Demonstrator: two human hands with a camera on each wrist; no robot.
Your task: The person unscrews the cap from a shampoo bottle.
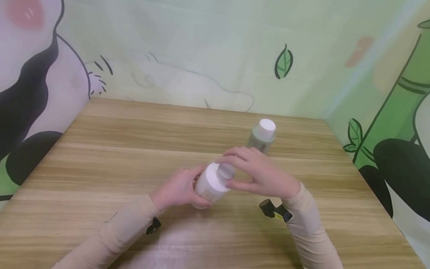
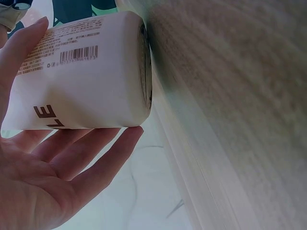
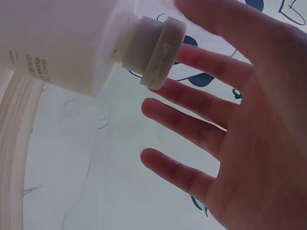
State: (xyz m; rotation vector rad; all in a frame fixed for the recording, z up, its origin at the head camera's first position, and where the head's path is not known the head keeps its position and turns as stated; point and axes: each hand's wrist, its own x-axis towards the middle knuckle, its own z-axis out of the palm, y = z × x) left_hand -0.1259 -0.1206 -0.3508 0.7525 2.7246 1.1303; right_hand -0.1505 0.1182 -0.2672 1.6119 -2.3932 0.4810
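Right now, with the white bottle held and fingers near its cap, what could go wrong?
The left hand holds the white bottle by its side, so twisting the cap might spin everything. Some fingers are spread clear of the cap, so it could slip. The other bottle stands beyond the right hand; a bump might topple it.

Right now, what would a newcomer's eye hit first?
Likely the white bottle near the head view's centre, gripped by the left hand, the right hand at its cap. Next, the white-capped bottle standing beyond the right hand, then the black-and-white painted figure on the left wall.
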